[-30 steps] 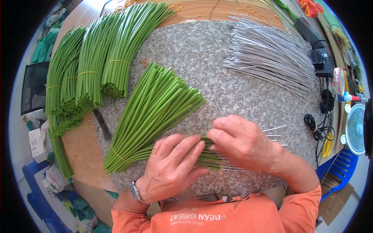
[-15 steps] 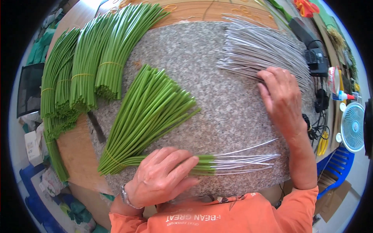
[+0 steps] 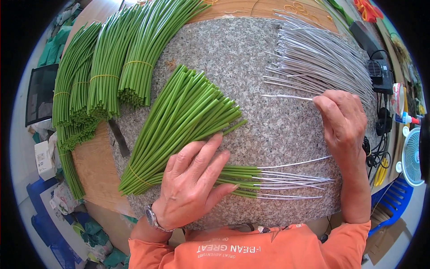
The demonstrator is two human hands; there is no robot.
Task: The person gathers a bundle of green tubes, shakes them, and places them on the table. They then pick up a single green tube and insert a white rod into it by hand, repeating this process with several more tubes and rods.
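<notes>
- The granite slab (image 3: 251, 85) lies on the counter (image 3: 94, 166) and serves as the landmark; a person in an orange shirt leans over its near edge.
- Off the slab's left edge, down by the floor, a small white box (image 3: 44, 158) with faint print sits beside blue bags (image 3: 53, 224); its label is too small to make out.
- Off the slab's right edge stand a white squeeze bottle with a red cap (image 3: 405, 119), a black device (image 3: 380, 74) and a pale blue fan (image 3: 414, 157), the fan cut off by the picture's rim.
- The left hand (image 3: 192, 184) lies flat, fingers spread, pressing a few green stems with wires (image 3: 268, 179) onto the slab's near part; the stems' middles are hidden under the palm.
- The right hand (image 3: 342, 119) rests on the slab's right side, fingertips pinching one white wire (image 3: 286, 96) at the edge of the silver wire pile (image 3: 313, 58).
- A loose fan of green stems (image 3: 183, 116) covers the slab's centre-left; banded green bundles (image 3: 107, 76) lie past its far left corner.
</notes>
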